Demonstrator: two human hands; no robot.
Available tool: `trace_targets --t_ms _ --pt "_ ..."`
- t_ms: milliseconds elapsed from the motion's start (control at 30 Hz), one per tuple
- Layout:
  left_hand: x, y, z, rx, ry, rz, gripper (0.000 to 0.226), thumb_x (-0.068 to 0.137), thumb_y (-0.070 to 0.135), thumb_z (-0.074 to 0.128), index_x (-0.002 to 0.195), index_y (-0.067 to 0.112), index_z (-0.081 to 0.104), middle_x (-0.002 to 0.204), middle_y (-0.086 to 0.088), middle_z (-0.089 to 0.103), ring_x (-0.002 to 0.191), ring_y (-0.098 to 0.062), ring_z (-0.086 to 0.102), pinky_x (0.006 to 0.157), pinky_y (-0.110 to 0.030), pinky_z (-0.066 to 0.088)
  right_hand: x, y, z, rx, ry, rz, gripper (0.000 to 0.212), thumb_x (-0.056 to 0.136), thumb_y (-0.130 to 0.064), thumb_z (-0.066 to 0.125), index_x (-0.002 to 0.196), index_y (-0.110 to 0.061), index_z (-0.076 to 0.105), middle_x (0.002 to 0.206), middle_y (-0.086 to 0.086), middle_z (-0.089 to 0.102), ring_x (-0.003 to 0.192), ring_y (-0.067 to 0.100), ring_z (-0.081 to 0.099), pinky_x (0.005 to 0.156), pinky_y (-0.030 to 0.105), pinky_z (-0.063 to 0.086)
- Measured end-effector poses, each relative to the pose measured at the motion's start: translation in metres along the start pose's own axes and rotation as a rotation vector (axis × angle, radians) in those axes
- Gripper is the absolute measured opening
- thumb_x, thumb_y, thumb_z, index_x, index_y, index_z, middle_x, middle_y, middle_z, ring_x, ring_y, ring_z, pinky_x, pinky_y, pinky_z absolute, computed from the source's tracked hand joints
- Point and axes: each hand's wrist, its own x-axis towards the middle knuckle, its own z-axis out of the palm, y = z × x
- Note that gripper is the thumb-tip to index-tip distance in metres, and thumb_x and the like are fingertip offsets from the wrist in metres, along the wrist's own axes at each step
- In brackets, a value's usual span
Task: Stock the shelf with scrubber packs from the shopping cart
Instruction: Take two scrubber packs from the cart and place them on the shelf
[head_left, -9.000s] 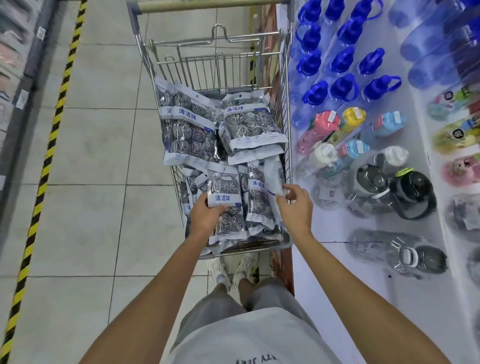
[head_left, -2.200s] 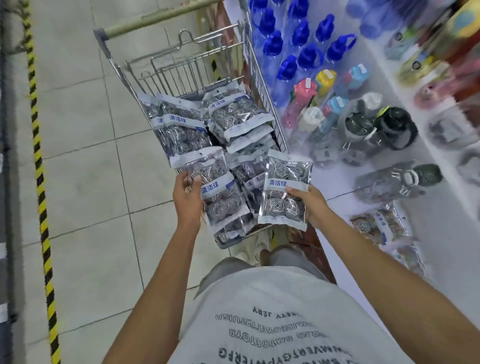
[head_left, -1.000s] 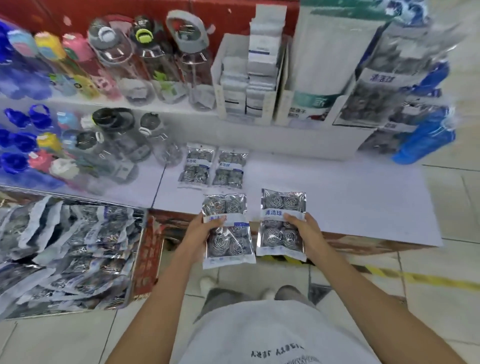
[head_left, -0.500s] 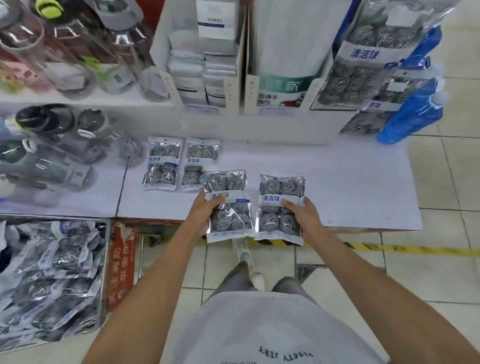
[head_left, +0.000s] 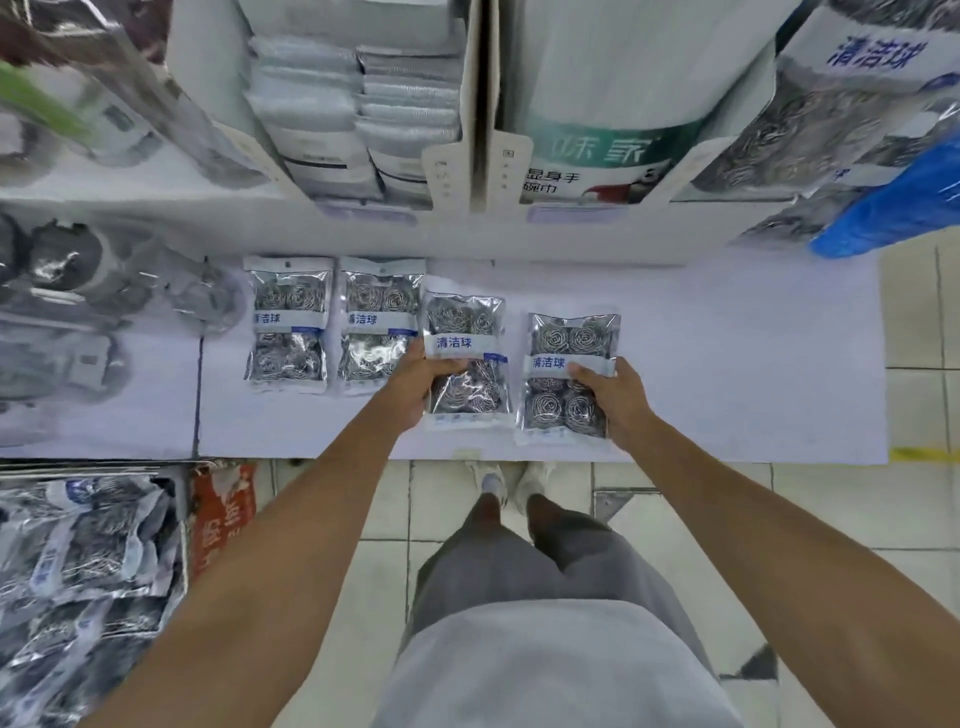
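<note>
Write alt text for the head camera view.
A person's left hand and right hand each hold a scrubber pack over a white shelf, beside two packs already lying there. More packs fill the shopping cart at lower left.

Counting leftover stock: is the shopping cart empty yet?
Not empty: scrubber packs still fill the shopping cart at lower left.

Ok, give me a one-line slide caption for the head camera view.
Both hands, left hand and right hand, lower scrubber packs onto the white shelf beside two packs already there.
</note>
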Motion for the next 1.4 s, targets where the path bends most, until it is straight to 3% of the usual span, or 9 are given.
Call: trace_targets --t_ms 167,300,367,433,600,700,833,1100,1400 --pt "0.038 0.010 0.000 0.089 0.059 -0.024 0.089 0.082 -0.001 0.080 0.157 0.006 0.033 0.136 -0.018 0.064 0.112 -0.028 0.070 0.083 -0.039 0.062 0.044 -0.004 0.012 -0.058 0.033 0.049 0.065 0.067 -0.032 0.095 0.117 -0.010 0.060 0.110 0.017 0.073 0.093 0.035 0.074 0.076 0.054 0.063" --pt "0.069 0.001 -0.009 0.270 0.105 -0.002 0.093 0.075 0.015 0.089 0.153 0.011 0.039 0.148 -0.030 0.050 0.132 -0.052 0.049 0.096 -0.066 0.051 0.060 -0.012 0.025 -0.253 0.105 -0.002 0.062 0.078 -0.039 0.087 0.124 -0.011 0.056 0.111 0.007 0.067 0.095 0.025 0.064 0.075 0.036 0.055" --pt "0.075 0.002 -0.008 0.336 0.148 0.049 0.078 0.074 0.011 0.089 0.141 0.011 0.050 0.138 -0.023 0.060 0.126 -0.043 0.060 0.104 -0.059 0.052 0.067 -0.016 0.031 -0.311 0.126 -0.025 0.067 0.081 -0.039 0.085 0.131 -0.010 0.053 0.116 0.008 0.064 0.099 0.026 0.064 0.086 0.041 0.056" --pt "0.072 0.009 -0.002 0.411 0.185 0.121 0.051 0.082 0.005 0.084 0.124 0.009 0.054 0.118 -0.016 0.066 0.112 -0.030 0.065 0.096 -0.043 0.057 0.072 -0.020 0.037 -0.352 0.142 -0.031 0.074 0.081 -0.043 0.083 0.138 -0.009 0.049 0.126 0.011 0.062 0.107 0.028 0.063 0.090 0.044 0.055" --pt "0.080 0.009 0.002 0.509 0.289 0.236 0.035 0.088 0.011 0.080 0.111 0.015 0.054 0.104 -0.003 0.064 0.101 -0.024 0.062 0.085 -0.032 0.052 0.078 -0.031 0.049 -0.477 0.193 -0.051 0.065 0.084 -0.042 0.081 0.132 -0.010 0.050 0.128 0.011 0.062 0.106 0.028 0.061 0.066 0.030 0.046" --pt "0.082 0.006 0.004 0.596 0.335 0.272 0.033 0.092 0.016 0.077 0.113 0.012 0.051 0.094 0.003 0.060 0.085 -0.011 0.059 0.064 -0.013 0.048 0.077 -0.037 0.054 -0.543 0.183 -0.077 0.062 0.087 -0.040 0.078 0.132 -0.009 0.048 0.126 0.009 0.059 0.096 0.025 0.057 0.055 0.027 0.040" --pt "0.085 -0.002 0.002 0.610 0.380 0.293 0.028 0.093 0.018 0.075 0.110 0.014 0.052 0.090 0.007 0.059 0.086 -0.014 0.060 0.079 -0.031 0.056 0.077 -0.038 0.058 -0.562 0.182 -0.083 0.064 0.088 -0.040 0.077 0.134 -0.009 0.046 0.130 0.009 0.059 0.098 0.024 0.054 0.069 0.029 0.044" --pt "0.079 -0.003 0.000 0.680 0.434 0.296 0.025 0.097 0.020 0.070 0.115 0.010 0.054 0.087 0.005 0.061 0.081 -0.020 0.064 0.077 -0.043 0.061 0.077 -0.042 0.065 -0.572 0.125 -0.098 0.066 0.088 -0.040 0.078 0.136 -0.010 0.044 0.129 0.009 0.058 0.100 0.025 0.056 0.075 0.033 0.046" --pt "0.055 -0.002 0.000 0.830 0.442 0.369 0.040 0.099 0.024 0.069 0.133 0.008 0.055 0.104 -0.003 0.067 0.094 -0.022 0.066 0.085 -0.042 0.059 0.054 -0.049 0.053 -0.709 0.145 -0.165 0.075 0.092 -0.036 0.073 0.151 -0.010 0.035 0.143 0.013 0.052 0.116 0.029 0.060 0.087 0.038 0.053"
